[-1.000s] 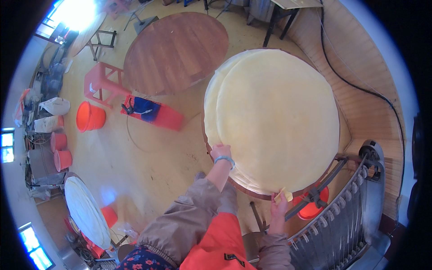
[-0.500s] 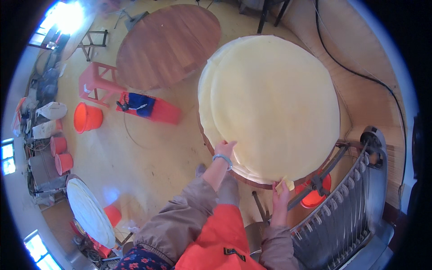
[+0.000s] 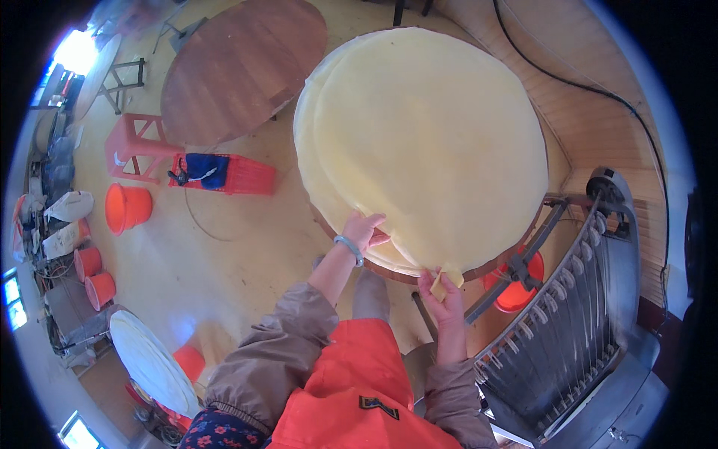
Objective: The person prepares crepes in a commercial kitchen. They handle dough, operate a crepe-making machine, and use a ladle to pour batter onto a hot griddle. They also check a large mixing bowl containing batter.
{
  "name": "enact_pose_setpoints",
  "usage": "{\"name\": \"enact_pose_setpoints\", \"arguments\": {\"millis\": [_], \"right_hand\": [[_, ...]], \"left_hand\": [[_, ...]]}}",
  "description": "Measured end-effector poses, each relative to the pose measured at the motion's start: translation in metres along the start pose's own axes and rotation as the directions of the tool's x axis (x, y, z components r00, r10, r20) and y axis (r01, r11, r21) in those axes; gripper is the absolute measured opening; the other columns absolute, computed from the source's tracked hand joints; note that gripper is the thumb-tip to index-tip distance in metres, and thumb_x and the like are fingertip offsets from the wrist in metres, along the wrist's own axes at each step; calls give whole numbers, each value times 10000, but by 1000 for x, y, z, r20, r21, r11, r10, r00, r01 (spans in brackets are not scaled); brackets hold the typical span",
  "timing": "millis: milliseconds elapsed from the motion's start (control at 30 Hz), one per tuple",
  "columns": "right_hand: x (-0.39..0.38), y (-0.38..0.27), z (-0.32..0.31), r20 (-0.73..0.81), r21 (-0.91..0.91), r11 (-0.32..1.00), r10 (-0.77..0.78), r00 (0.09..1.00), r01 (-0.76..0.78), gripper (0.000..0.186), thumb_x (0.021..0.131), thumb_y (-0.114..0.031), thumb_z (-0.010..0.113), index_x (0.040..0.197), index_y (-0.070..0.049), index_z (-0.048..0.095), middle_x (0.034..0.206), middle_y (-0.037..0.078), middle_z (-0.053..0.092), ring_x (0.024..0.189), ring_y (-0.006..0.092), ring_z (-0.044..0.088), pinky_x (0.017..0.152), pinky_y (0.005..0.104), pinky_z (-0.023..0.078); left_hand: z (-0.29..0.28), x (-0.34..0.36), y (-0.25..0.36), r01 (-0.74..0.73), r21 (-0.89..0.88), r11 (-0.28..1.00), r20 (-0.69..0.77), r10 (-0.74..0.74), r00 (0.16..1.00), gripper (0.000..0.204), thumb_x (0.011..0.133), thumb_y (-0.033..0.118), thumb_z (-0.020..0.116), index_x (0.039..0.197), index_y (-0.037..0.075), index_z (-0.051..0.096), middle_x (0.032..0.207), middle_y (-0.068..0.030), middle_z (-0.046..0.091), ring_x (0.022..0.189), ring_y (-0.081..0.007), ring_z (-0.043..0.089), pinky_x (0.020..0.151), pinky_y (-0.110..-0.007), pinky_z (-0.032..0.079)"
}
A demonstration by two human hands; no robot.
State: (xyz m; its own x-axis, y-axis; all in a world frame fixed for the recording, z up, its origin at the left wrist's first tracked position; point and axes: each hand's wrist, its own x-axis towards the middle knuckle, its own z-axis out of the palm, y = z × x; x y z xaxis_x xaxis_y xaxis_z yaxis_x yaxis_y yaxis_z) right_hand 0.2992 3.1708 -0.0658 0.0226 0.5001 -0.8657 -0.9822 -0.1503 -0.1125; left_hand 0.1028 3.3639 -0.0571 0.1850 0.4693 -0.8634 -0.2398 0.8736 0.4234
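Large, thin, round pale-yellow sheets (image 3: 434, 150) lie stacked on a round wooden tabletop (image 3: 490, 267), whose brown rim shows along the near side. They look like sheets of dough or flat pancake, though the material is not certain. At the near left edge of the stack, my left hand (image 3: 359, 230), with a bracelet on its wrist, rests with fingers apart against the sheets. My right hand (image 3: 443, 299) is closed at the near edge, pinching a small folded yellow flap (image 3: 450, 278). Whether that flap is joined to the top sheet is hard to tell.
A ribbed dark metal machine (image 3: 553, 329) stands close on the right, with an orange-red bucket (image 3: 521, 288) beside it. Leftward are another round wooden tabletop (image 3: 239, 75), a red crate (image 3: 250, 176), a pink stool (image 3: 134, 146), an orange bucket (image 3: 127, 208) and a pale round stack (image 3: 149, 359).
The view has shifted, so the stack sits further up and left. My right hand has come nearer my left, still pinching the yellow flap. My left hand's fingers have spread.
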Motion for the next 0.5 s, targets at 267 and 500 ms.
{"name": "enact_pose_setpoints", "arguments": {"millis": [267, 500], "right_hand": [[12, 60, 48, 246, 297, 951, -164, 955, 87, 259, 887, -141, 573, 1146, -128, 582, 1300, 157, 465, 1266, 352, 382, 1058, 539, 325], [11, -3, 20, -102, 429, 779, -462, 881, 458, 334, 915, -223, 553, 1246, -190, 528, 1259, 70, 504, 1175, 295, 439, 1019, 546, 349]], "left_hand": [[21, -11, 6, -96, -73, 993, 82, 102, 991, 228, 816, 67, 585, 1004, -45, 520, 879, -166, 617, 707, -252, 654, 578, -333, 586], [16, -21, 10, -83, -40, 996, 34, 84, 996, 238, 802, 74, 581, 1023, -8, 548, 895, -115, 636, 751, -220, 656, 606, -309, 579]]}}
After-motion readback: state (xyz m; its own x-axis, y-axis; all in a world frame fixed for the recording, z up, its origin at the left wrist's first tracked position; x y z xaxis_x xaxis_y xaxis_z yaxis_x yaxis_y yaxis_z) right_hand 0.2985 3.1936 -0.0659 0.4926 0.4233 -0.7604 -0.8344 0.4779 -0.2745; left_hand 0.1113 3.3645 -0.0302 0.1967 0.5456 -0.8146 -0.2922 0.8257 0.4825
